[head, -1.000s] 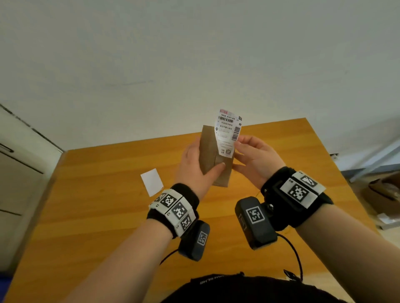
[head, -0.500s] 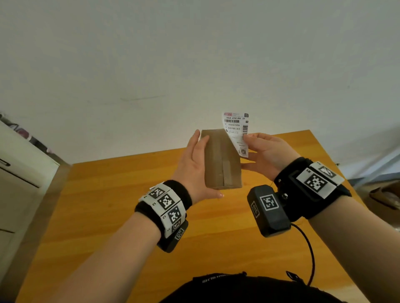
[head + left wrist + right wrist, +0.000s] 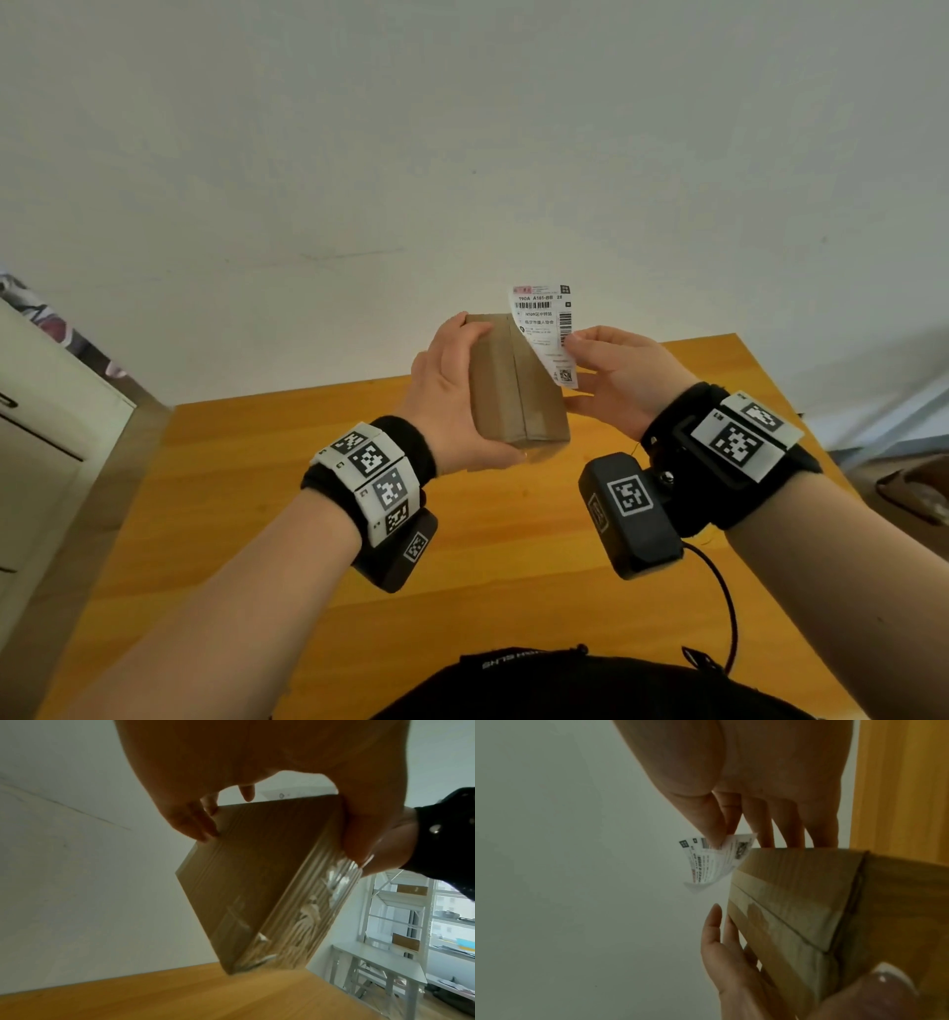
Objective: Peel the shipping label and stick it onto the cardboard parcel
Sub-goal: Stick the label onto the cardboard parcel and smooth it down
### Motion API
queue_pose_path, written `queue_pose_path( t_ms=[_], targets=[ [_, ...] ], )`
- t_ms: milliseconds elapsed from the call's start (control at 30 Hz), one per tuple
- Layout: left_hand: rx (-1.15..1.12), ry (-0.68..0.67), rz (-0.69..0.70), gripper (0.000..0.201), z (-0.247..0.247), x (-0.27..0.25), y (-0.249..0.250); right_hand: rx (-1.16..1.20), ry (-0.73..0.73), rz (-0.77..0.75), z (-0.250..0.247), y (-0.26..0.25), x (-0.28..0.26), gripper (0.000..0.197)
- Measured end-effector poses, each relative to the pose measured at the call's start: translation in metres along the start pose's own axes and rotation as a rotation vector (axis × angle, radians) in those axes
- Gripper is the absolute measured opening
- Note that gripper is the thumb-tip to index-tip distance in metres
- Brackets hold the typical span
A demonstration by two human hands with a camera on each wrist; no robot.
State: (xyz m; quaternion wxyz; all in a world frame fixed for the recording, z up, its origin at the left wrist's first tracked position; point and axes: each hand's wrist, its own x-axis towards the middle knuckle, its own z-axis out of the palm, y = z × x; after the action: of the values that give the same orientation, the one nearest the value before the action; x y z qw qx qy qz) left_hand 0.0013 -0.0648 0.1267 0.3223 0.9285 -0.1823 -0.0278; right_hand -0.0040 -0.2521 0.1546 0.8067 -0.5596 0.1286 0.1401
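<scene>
Above the wooden table (image 3: 267, 514) our left hand (image 3: 452, 406) grips the cardboard parcel (image 3: 518, 385) from its left side, thumb under the near end; the long axis points away from us. Our right hand (image 3: 621, 380) pinches the shipping label (image 3: 547, 329), standing upright against the parcel's right edge.

I read this as an office or small packing room. I'm working over a plain wooden desk (image 3: 267, 539) pushed against a bare white wall (image 3: 359, 154). Off to my right the left wrist view shows white metal shelving (image 3: 401, 896) carrying cardboard boxes (image 3: 411, 890) beside a large window (image 3: 452, 914), with a long white worktable (image 3: 385, 969) below it. A pale cabinet (image 3: 36, 437) stands at my left.
</scene>
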Motion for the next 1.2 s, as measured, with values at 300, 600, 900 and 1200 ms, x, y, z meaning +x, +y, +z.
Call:
queue_pose_path(
  t_ms=[300, 600, 900, 1200],
  targets=[
    [-0.127, 0.068, 0.059, 0.120, 0.000, 0.003, 0.002, -0.113, 0.003, -0.002, 0.012, -0.003, 0.004, 0.020],
    [-0.183, 0.120, 0.093, 0.113, -0.002, 0.008, -0.001, -0.318, 0.073, -0.086, 0.024, -0.004, 0.007, 0.023],
    [-0.139, 0.161, 0.127, 0.112, -0.001, 0.008, -0.003, -0.392, 0.124, -0.116, 0.029, -0.001, 0.010, 0.025],
    [-0.138, 0.126, 0.068, 0.115, 0.001, 0.010, -0.003, -0.401, 0.131, -0.106, 0.028, 0.001, 0.010, 0.027]
  ],
)
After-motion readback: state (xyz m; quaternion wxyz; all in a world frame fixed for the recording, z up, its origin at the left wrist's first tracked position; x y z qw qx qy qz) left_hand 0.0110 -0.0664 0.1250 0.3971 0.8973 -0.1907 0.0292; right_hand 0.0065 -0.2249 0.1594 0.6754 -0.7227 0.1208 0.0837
